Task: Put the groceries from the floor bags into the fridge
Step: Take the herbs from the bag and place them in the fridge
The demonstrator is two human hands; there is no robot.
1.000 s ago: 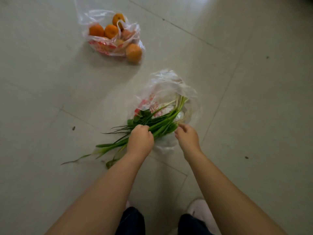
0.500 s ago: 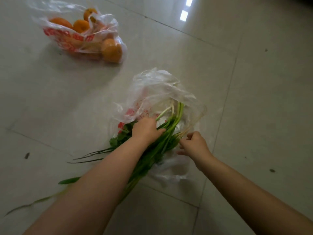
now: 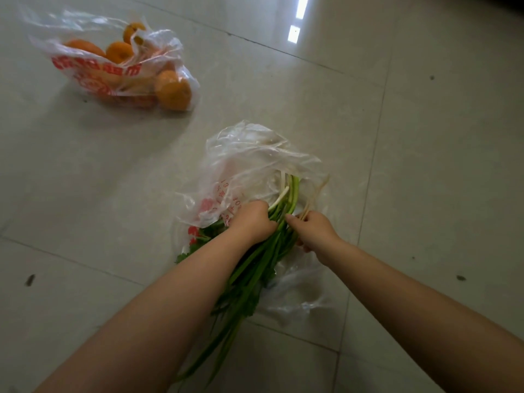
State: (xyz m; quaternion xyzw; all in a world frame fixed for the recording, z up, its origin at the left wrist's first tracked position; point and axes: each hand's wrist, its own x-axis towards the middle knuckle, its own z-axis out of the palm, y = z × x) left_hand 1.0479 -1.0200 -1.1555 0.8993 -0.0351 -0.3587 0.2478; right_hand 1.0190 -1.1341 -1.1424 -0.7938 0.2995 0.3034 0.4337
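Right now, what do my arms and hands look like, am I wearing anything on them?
Nothing shows on them. Both forearms are bare as far up as the head view reaches, with no sleeve in view. The left hand and right hand carry no glove, and no watch, bracelet or ring shows on the sides in view.

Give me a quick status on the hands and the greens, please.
Left hand grips the greens. Right hand pinches stems beside it. Bunch half inside clear bag. Orange bag untouched.
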